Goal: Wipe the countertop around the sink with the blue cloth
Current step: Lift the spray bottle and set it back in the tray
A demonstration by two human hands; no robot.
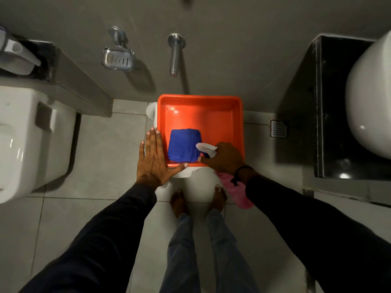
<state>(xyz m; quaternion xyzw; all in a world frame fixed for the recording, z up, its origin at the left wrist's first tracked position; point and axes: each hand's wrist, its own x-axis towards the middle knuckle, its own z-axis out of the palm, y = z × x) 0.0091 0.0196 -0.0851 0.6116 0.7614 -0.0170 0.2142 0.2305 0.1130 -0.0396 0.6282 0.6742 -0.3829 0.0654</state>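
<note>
The folded blue cloth (183,145) lies in the near part of an orange plastic tub (211,106) that rests on a white bucket (198,185). My left hand (153,159) is spread flat against the tub's left side, its thumb along the front rim. My right hand (225,157) is at the tub's near right corner, beside the cloth, closed around a white spray head (206,148). A pink cloth (239,194) hangs below that wrist. The white sink (370,98) sits on a black countertop (332,106) at the far right.
A white toilet (31,134) fills the left side. On the grey wall are a chrome tap (175,53) and a metal soap holder (118,58). A floor drain (278,129) lies between tub and counter. My bare feet stand just behind the bucket.
</note>
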